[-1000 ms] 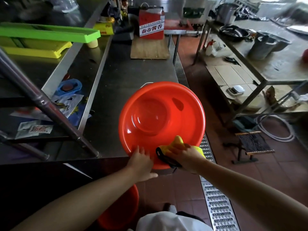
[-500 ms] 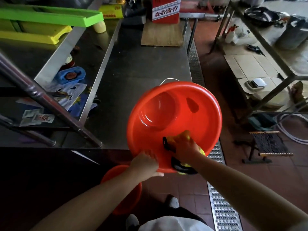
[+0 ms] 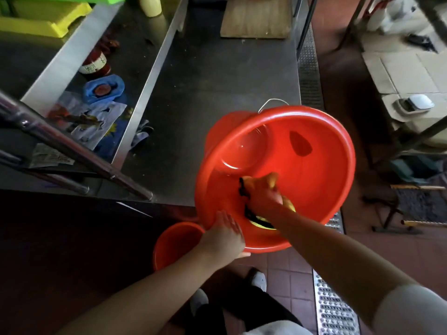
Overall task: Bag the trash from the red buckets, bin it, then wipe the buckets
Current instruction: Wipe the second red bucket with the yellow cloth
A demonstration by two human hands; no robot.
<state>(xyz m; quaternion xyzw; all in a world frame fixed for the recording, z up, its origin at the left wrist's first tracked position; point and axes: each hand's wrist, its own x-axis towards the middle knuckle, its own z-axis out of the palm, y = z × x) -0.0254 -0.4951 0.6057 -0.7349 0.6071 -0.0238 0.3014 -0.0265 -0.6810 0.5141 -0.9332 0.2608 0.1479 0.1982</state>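
A wide red bucket [image 3: 321, 170] tilts toward me at the near end of the steel table [image 3: 217, 76], its white wire handle showing behind the rim. My left hand [image 3: 223, 234] grips its near rim, thumb underneath. Inside the bucket my right hand [image 3: 263, 197] holds a yellow cloth with a black edge [image 3: 260, 220], pressed against the near inner wall. A second red bucket [image 3: 174, 243] stands on the floor below, left of my left hand.
A wooden board [image 3: 256, 18] lies at the table's far end. A lower shelf at left holds a red jar [image 3: 95, 64], a blue dish [image 3: 104, 89] and paper packets. A floor drain grate [image 3: 331, 308] runs along the right; another table frame and a small stool stand farther right.
My right hand with the cloth has moved from the bucket's near rim deeper inside. The bucket has tipped further toward me. The view has dropped, showing the floor bucket.
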